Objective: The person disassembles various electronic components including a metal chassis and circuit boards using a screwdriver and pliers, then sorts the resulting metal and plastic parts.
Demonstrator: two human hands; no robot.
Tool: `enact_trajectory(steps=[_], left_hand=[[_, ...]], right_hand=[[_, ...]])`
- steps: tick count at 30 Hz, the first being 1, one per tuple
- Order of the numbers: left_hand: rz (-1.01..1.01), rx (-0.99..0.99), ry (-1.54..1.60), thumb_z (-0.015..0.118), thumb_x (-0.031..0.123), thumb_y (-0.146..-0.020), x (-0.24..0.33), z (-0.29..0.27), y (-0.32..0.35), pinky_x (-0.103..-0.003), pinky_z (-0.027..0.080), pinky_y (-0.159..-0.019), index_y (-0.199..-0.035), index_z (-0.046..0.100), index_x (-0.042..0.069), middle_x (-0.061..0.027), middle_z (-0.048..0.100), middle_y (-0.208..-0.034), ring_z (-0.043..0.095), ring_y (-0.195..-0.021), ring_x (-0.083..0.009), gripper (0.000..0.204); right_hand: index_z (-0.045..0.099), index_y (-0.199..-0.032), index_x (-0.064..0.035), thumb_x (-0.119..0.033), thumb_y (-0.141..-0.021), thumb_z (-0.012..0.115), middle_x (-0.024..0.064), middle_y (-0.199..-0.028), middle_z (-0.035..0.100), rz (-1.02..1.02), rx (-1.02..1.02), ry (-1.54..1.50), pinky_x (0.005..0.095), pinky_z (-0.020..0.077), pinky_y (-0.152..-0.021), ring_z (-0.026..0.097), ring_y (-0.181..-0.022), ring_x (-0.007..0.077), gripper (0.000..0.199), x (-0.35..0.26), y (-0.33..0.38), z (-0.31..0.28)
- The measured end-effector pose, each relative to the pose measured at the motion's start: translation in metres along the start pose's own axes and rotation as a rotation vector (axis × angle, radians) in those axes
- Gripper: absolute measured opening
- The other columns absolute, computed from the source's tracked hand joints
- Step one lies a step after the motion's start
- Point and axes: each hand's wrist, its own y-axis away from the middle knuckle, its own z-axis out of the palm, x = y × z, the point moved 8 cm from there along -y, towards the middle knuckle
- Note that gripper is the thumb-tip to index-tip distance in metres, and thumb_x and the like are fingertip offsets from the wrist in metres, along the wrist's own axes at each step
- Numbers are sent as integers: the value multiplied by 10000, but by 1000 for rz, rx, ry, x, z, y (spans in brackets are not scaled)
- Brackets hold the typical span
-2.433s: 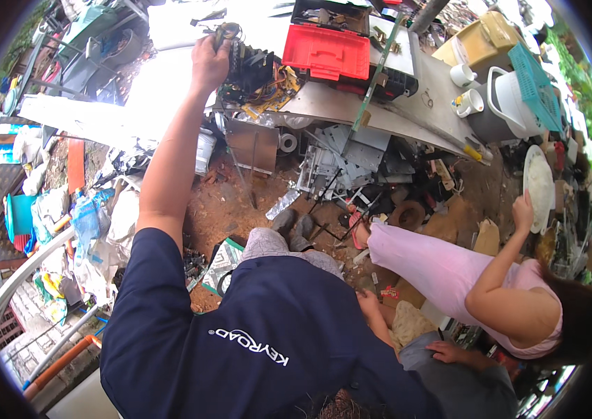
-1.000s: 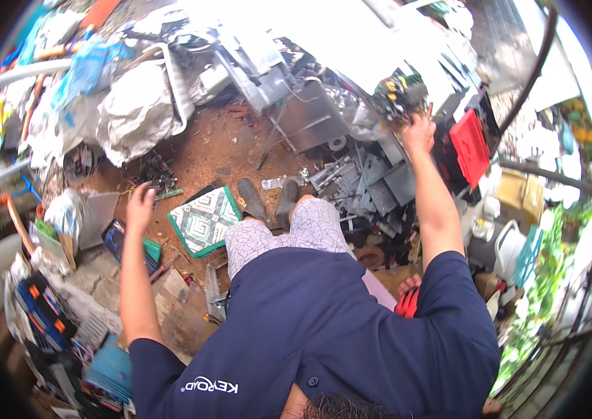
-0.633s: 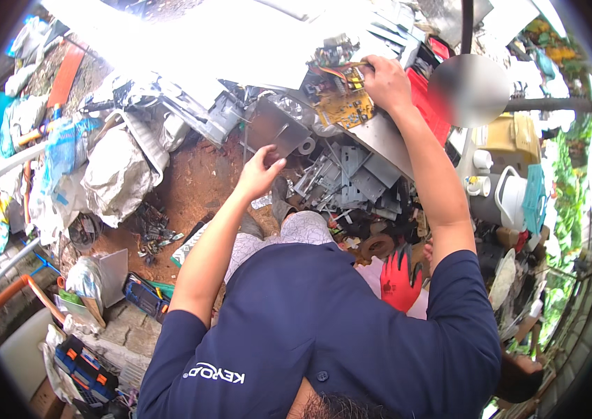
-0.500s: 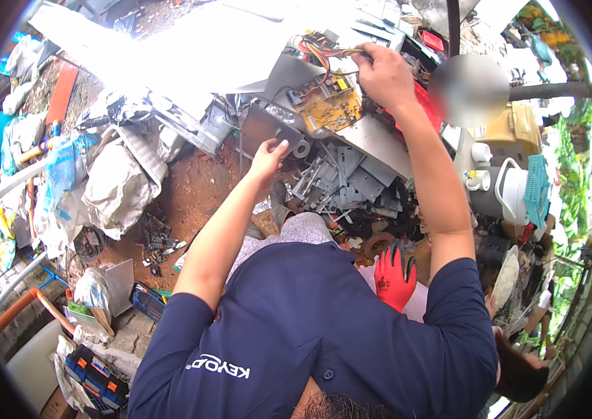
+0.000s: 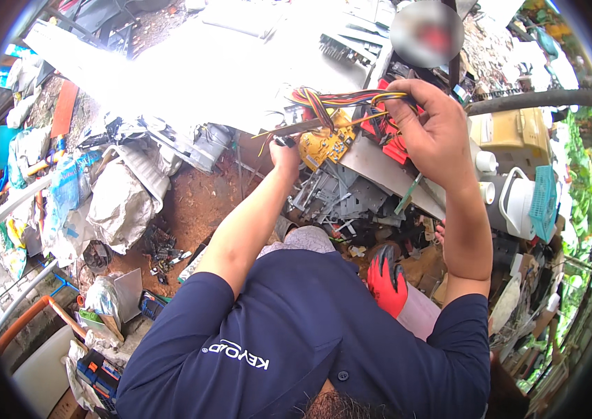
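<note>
My right hand (image 5: 435, 129) is closed on a bundle of yellow, red and black wires (image 5: 352, 100), held up to the right of the board. The wires run leftward over a yellow circuit board (image 5: 325, 145) with small parts on it. My left hand (image 5: 283, 155) is closed at the board's left edge. From it a narrow dark strip, like a blade seen edge-on (image 5: 304, 128), reaches right to the hanging wires. Its handle is mostly hidden by my fingers. Whether the strip touches the wires, I cannot tell.
Grey metal scrap (image 5: 352, 188) is heaped below the board. Another person's red-gloved hand (image 5: 387, 286) is close on my right. White sacks (image 5: 125, 206) lie left. A white bucket (image 5: 516, 202) and a teal basket (image 5: 542, 202) stand right. Strong glare washes out the top.
My right hand has moved right and down with the wires, stretching them over the board. My left hand has shifted right; the flat dark piece beside it now appears edge-on. The red-gloved hand has tilted.
</note>
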Motion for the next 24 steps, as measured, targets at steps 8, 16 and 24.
enact_trajectory(steps=[8,16,24], left_hand=[[30,-261,201,708,237,-907,44,-53,81,-317,477,-866,-1191,610,44,-26,653,-1103,593,-997,-139,357],[23,13,281,628,163,-945,48,-271,174,-436,504,-948,-1280,563,122,-6,618,-1202,585,-1141,-187,343],[-198,885,251,629,241,-960,-77,-560,216,-357,542,-789,-1180,599,75,-49,635,-1101,627,-952,-190,278]], right_hand=[[671,-976,21,-57,-866,636,98,-745,656,29,-142,-79,261,484,-591,625,-612,133,140,-18,-18,17],[659,-1005,-9,-71,-843,675,104,-786,617,-217,-706,-364,334,468,-612,597,-647,232,174,-145,13,169],[689,-1065,-1,-223,-878,626,209,-1027,683,-463,-971,-285,428,507,-874,655,-975,367,297,-278,110,446]])
